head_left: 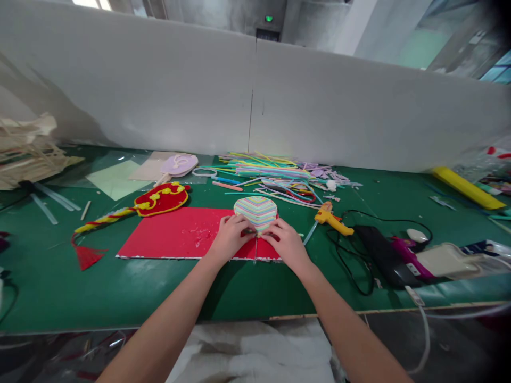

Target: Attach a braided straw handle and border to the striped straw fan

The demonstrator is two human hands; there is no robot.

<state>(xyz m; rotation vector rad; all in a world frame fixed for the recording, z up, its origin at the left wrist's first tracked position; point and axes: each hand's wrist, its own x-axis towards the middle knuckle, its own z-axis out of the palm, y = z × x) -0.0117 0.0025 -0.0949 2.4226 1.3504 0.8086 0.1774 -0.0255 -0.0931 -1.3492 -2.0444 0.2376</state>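
Observation:
A small fan-shaped piece covered in pastel stripes [256, 210] lies on the right end of a red sheet [175, 234]. My left hand [230, 236] pinches its lower left edge. My right hand [285, 243] pinches its lower right edge. A thin stick [255, 251] runs down from the piece between my two hands, toward the red sheet's near edge.
A red and yellow fan with a braided tassel [159, 199] lies to the left on the green table [59, 287]. A heap of coloured straws [271, 173] sits behind. A yellow glue gun [331, 219], black cables and a power strip [451, 260] lie to the right. A white partition [159, 90] closes the back.

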